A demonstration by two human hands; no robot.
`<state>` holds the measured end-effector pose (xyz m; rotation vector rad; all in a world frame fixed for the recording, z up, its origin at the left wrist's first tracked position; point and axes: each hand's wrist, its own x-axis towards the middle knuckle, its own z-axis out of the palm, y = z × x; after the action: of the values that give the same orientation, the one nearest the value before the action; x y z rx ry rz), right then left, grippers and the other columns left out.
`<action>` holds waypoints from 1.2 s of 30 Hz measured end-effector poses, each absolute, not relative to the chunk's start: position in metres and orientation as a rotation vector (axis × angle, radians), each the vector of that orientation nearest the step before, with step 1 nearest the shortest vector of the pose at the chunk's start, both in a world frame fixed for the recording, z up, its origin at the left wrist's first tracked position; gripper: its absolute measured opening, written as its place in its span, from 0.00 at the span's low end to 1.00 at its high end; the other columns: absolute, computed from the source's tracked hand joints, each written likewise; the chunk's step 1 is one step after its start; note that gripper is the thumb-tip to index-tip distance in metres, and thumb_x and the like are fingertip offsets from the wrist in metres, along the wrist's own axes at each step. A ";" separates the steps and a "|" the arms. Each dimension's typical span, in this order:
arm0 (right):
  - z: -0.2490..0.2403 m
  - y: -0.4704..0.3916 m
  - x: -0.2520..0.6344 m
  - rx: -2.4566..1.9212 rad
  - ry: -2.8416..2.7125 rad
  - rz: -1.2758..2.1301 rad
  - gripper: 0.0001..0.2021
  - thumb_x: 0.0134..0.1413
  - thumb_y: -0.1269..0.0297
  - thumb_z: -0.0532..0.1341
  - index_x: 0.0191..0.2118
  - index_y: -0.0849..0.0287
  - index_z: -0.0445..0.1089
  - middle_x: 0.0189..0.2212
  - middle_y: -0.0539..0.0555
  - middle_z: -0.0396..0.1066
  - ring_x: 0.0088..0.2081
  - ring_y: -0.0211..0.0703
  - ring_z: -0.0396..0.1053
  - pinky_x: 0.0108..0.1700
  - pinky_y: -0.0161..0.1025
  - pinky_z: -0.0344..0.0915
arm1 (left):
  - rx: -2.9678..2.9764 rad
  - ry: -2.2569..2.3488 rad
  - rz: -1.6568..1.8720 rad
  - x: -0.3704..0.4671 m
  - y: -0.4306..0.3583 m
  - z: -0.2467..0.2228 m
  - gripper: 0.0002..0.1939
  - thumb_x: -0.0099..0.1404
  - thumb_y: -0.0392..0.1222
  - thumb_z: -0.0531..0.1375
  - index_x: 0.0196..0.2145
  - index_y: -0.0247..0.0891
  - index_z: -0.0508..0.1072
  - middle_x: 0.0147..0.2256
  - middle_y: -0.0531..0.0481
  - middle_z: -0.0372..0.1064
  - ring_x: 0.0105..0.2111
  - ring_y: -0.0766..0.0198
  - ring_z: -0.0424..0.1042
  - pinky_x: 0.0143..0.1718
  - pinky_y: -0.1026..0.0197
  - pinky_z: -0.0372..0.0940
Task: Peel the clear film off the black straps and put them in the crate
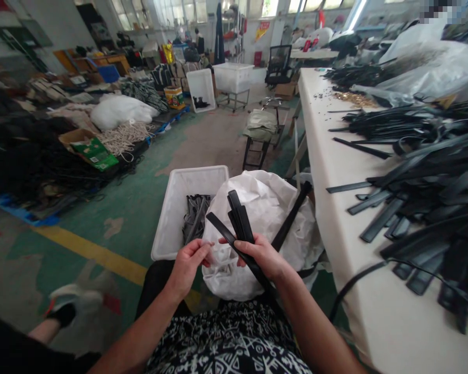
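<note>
A bundle of flat black straps is gripped in my right hand, thumb pressed on top. One strap slants off to the left, while the others point up and away from me. My left hand is just left of the bundle, its thumb and fingertips pinched together. Whatever sits in that pinch, if anything, is too small to tell. Below both hands spreads a large white woven sack, with another long black strap lying across its right side.
A white plastic bin holding dark strips stands left of the sack. On my right runs a pale table heaped with black straps. A stool is ahead. Another person's shoe shows at lower left.
</note>
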<state>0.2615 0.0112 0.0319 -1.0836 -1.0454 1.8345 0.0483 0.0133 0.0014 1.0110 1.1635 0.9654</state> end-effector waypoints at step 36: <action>0.104 0.094 0.227 -0.995 -1.201 1.524 0.18 0.44 0.51 0.65 0.32 0.64 0.72 0.29 0.57 0.76 0.29 0.41 0.74 0.26 0.32 0.66 | 0.946 0.893 0.814 0.007 0.022 0.007 0.14 0.56 0.47 0.65 0.37 0.34 0.76 0.16 0.54 0.67 0.18 0.68 0.66 0.36 0.59 0.66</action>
<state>0.2274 0.0943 0.1037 -0.9955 -1.2010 1.5240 0.0073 0.0223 0.0070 0.9462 0.8934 0.8141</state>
